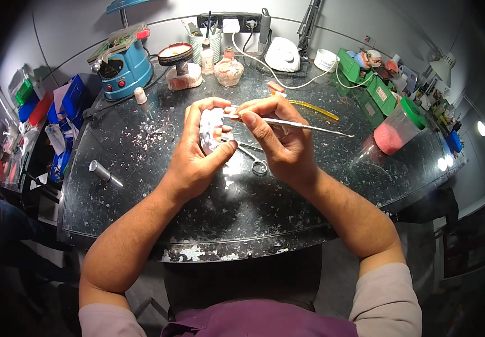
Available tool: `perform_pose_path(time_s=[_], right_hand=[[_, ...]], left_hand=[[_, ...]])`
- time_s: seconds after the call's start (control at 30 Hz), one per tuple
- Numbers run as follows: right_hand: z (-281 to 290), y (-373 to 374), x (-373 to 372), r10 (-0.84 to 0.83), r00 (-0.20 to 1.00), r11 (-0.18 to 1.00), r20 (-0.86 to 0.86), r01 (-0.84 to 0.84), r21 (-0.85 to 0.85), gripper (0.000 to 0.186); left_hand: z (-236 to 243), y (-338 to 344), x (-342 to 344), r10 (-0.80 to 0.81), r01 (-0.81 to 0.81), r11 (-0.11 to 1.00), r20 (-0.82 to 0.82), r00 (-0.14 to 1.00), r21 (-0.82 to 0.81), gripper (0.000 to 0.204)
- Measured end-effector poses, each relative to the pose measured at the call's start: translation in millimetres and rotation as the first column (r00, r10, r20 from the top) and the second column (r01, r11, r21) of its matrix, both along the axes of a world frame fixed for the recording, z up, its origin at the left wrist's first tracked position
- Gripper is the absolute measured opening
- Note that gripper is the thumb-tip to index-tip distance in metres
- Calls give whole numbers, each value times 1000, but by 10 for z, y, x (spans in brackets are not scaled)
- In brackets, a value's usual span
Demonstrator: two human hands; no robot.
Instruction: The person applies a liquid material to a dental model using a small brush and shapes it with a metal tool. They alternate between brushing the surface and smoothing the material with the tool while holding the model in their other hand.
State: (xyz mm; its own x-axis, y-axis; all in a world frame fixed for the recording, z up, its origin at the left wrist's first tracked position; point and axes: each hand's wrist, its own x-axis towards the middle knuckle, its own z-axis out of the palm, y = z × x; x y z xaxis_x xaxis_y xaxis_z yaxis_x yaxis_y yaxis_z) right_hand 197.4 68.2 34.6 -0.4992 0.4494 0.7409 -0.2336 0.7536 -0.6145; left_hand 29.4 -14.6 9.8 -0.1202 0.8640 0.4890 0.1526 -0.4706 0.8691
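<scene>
My left hand (188,165) is closed around a white plaster dental model (206,128), with the thumb along its near side. Orange-pink material and pale teeth show on the model's right side. Between the thumb and fingers of my right hand (283,137) is a slim metal dental carver (304,125), its hooked end pointing right. The carver's other end meets the model's upper part, where my fingers partly hide the contact. Beneath my hands, a ring-handled metal instrument (259,167) lies on the black worktable (242,216), its far part covered.
A blue machine (124,73) stands back left, near a burner-like stand (182,67) and a stained glass flask (229,70). A metal cylinder (99,168) lies left. A green-lidded jar of pink powder (391,135), green bins (377,101) and a yellow strip (315,108) are right.
</scene>
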Motion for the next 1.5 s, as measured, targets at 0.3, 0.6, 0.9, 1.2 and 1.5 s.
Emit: perform_pose_path(time_s=[0.3, 0.6, 0.9, 1.2, 1.5], right_hand=[[-88, -13, -55, 112, 988, 990, -107, -120, -73, 11], [-116, 2, -68, 160, 980, 978, -117, -173, -115, 11], [-138, 23, -91, 187, 974, 975, -128, -200, -99, 10], [-101, -10, -72, 173, 981, 975, -85, -183, -124, 11], [-72, -11, -75, 191, 979, 973, -72, -199, -113, 11]], left_hand=[[49, -20, 75, 13, -10, 998, -51, 999, 70, 58], [60, -40, 73, 3, 0, 999, -58, 998, 48, 60], [53, -38, 73, -23, 24, 999, -7, 1000, 26, 59], [9, -10, 46, 7, -7, 999, -22, 1000, 31, 58], [-12, -14, 2, 75, -67, 996, -132, 988, 66, 57]])
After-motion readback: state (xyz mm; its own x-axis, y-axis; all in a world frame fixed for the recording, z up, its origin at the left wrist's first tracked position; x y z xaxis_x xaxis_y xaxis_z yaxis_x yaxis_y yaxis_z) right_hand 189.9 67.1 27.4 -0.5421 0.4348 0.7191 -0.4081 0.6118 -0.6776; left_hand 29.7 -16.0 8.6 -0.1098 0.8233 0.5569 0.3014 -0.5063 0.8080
